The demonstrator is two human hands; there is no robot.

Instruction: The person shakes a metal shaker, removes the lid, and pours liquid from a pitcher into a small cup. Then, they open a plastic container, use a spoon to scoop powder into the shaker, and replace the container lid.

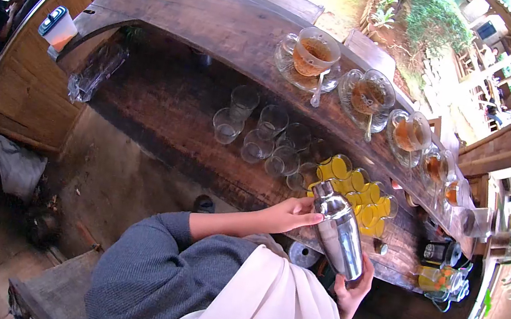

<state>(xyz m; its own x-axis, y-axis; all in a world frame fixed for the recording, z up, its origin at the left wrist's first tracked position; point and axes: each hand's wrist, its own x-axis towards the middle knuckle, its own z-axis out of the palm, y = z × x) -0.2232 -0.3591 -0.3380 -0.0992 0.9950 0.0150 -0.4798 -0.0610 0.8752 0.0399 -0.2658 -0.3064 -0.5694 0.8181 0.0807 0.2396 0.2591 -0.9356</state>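
Observation:
A silver cocktail shaker (342, 236) is held tilted between both hands, in front of the body. My left hand (290, 214) has its fingers at the shaker's capped upper end, with the thumb along its side. Around the bottom end curl the fingers of my right hand (354, 288). Just beyond the shaker stand several glasses with yellow contents (368, 213) on the lower wooden counter (164, 100). Several clear glasses (258, 146) stand in rows to their left and look empty.
Glass cups of brown drink (313, 56) on saucers line the raised wooden ledge (180, 2). A lidded container (58, 28) is at the left end, near crumpled clear plastic (95, 73). A pitcher with orange-yellow contents (438, 279) stands at the right.

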